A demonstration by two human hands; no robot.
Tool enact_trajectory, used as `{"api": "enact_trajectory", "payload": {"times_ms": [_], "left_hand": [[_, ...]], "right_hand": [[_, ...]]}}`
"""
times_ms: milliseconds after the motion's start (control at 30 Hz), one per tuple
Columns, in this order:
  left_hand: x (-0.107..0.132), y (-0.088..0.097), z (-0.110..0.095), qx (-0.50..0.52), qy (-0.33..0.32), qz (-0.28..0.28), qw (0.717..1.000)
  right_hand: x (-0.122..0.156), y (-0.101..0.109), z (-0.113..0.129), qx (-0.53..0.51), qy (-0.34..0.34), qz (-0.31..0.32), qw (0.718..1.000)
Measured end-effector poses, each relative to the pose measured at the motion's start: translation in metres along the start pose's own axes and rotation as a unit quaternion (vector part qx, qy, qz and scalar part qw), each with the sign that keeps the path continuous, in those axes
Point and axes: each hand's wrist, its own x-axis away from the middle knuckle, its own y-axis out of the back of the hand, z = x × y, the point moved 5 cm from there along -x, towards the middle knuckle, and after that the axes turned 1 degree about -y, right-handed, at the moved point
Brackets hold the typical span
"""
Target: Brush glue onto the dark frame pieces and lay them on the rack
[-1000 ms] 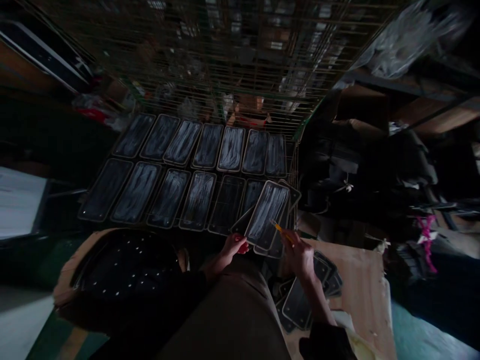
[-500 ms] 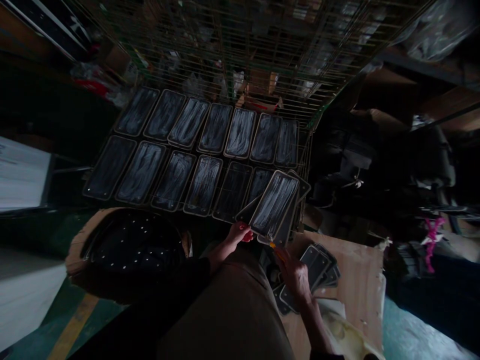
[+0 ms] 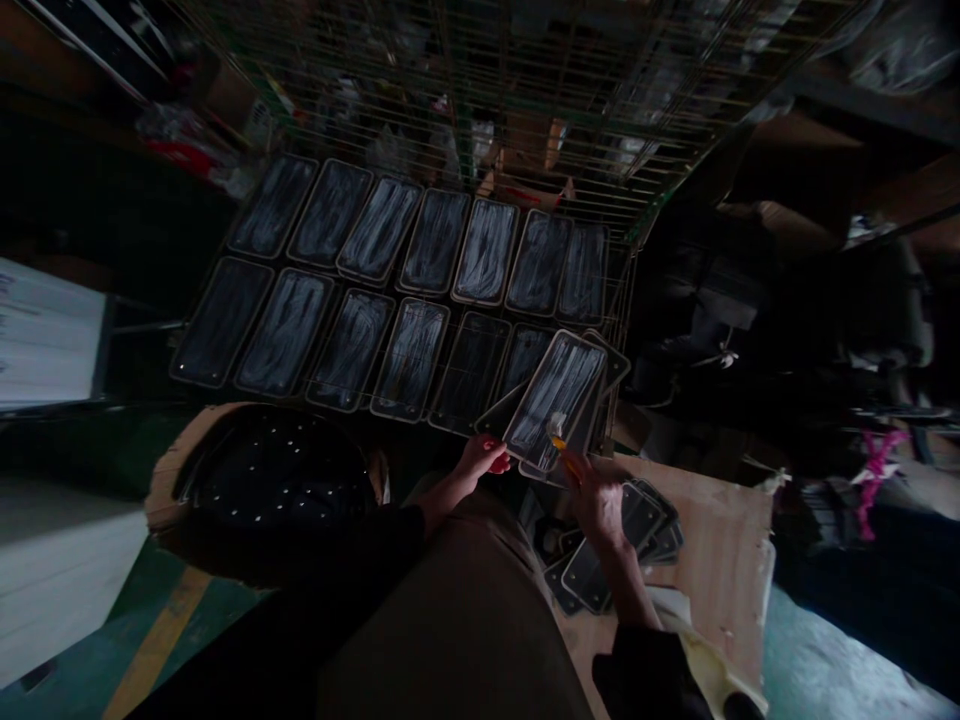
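A dark rectangular panel (image 3: 562,385) with rounded corners and streaky white smears lies tilted over other panels. My left hand (image 3: 481,457) is closed on its lower left corner; the fingertips look red. In my right hand (image 3: 598,500) is a brush (image 3: 559,443) with a yellow-orange handle, and its pale tip touches the lower part of the panel. Two rows of similar smeared panels (image 3: 409,355) are laid out on a wire rack beyond my hands. Beneath the right forearm sits a loose pile of darker panels (image 3: 645,515).
A round, cardboard-edged container (image 3: 169,470) with a glossy black inside stands at the left. The pile rests on a wooden board (image 3: 720,520). Wire mesh (image 3: 540,90) rises behind the rack. White boxes or panels (image 3: 52,335) stand far left, and dark bundles (image 3: 697,290) lie at right.
My right hand has moved the brush up from the panel's bottom edge onto its smeared face. The left hand still grips the corner. The whole view has shifted slightly.
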Motion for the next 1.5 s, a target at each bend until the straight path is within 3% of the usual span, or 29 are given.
{"api": "enact_trajectory", "payload": {"times_ms": [100, 200, 300, 400, 567, 800, 1033, 1233, 1500], "left_hand": [[0.0, 0.002, 0.0, -0.007, -0.007, -0.001, 1.0], [0.0, 0.003, 0.0, -0.011, -0.012, -0.001, 1.0], [-0.001, 0.003, 0.001, -0.012, -0.011, 0.004, 1.0], [-0.001, 0.004, 0.001, -0.013, -0.012, 0.002, 1.0], [-0.001, 0.005, 0.0, -0.003, -0.012, 0.005, 1.0], [-0.002, 0.008, 0.001, -0.007, -0.013, 0.004, 1.0], [-0.005, 0.009, 0.002, -0.016, -0.007, 0.007, 1.0], [-0.005, 0.01, 0.001, -0.021, -0.029, 0.0, 0.999], [-0.008, 0.01, 0.004, -0.03, -0.021, -0.002, 0.999]], "right_hand": [[0.029, -0.005, 0.017, -0.057, 0.004, 0.05, 0.997], [0.035, 0.0, 0.021, -0.13, -0.036, 0.07, 0.988], [0.016, 0.012, 0.009, -0.171, -0.106, 0.018, 0.979], [-0.002, 0.02, -0.002, -0.192, -0.135, -0.033, 0.971], [0.0, 0.02, -0.008, -0.22, -0.171, -0.055, 0.959], [0.004, 0.007, 0.004, -0.255, -0.173, -0.036, 0.951], [0.004, -0.024, 0.025, -0.313, -0.182, -0.002, 0.932], [-0.011, -0.036, 0.016, -0.33, -0.177, 0.015, 0.927], [-0.074, -0.009, -0.011, -0.247, -0.148, -0.141, 0.947]]}}
